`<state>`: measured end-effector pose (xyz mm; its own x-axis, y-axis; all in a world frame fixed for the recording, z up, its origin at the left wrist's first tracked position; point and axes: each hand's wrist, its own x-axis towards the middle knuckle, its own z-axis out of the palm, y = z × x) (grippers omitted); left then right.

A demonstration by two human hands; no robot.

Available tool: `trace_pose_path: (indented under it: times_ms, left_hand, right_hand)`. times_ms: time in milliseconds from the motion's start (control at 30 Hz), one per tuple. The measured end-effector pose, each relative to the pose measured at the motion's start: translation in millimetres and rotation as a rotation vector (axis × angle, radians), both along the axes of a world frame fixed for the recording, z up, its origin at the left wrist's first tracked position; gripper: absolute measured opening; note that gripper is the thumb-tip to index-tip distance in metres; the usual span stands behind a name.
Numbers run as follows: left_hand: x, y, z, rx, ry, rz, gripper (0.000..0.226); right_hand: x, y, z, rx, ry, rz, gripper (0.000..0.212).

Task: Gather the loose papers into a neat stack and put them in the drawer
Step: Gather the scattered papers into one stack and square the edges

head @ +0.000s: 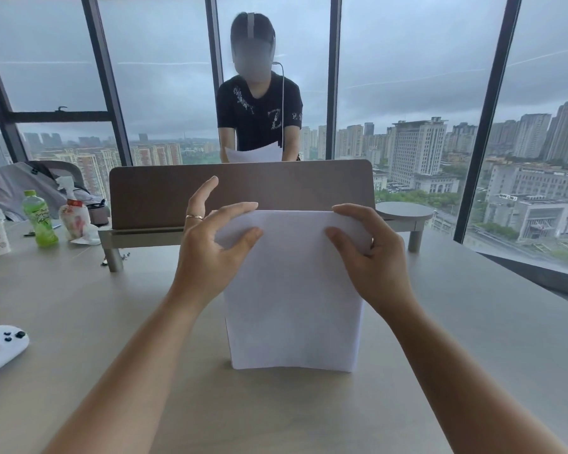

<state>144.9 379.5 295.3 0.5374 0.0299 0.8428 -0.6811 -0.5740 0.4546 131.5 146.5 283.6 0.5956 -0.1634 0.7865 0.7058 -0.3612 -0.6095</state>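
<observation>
White paper stack (294, 290) stands upright on its bottom edge on the desk (112, 322), just in front of the monitor riser (243, 191). Left hand (207, 253) and right hand (371, 253) each pinch a top corner of it. Green bottle (40, 219) sits left of the riser.

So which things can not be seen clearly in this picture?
- Drawer: nowhere in the head view.
- Sheet count of the paper stack: edges too thin; left hand and right hand cover the top corners.
- Green bottle label: too small.
- White object: cut by the left edge.
</observation>
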Motion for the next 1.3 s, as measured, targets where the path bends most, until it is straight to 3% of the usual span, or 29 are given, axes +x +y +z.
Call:
trace_pose_path:
  times_ms: [367,567,667,733,900,1000,1300]
  left_hand:
    - [7.7,1.2,-7.6,-0.060,0.002,-0.028,0.028]
    - [12.7,3.0,-5.4,-0.123,-0.021,0.000,0.029]
    - [13.3,-1.3,-3.3,-0.355,0.106,-0.097,0.046]
    - [16.5,-1.4,-8.8,-0.459,0.268,-0.179,0.045]
    - [21.5,-6.9,-41.9,-0.646,0.689,-0.430,0.032]
    - [22.6,-15.2,-39.9,-0.675,0.704,-0.428,0.022]
    - [24.8,3.2,-58.2,-0.649,0.777,-0.533,0.027]
  right_hand:
    - [6.2,0.1,2.2,0.064,0.075,-0.002,0.018]
    - [15.1,-0.2,-1.1,0.235,0.251,0.107,0.040]
    - [20.3,-6.1,-16.1,0.372,0.423,0.311,0.036]
    - [21.5,-10.8,-27.0,0.397,0.512,0.394,0.029]
    - [24.2,-1.5,-42.2,0.397,0.602,0.347,0.029]
    - [26.8,5.3,-45.6,0.394,0.588,0.325,0.020]
    - [30.1,-9.2,-58.9,0.390,0.685,0.438,0.021]
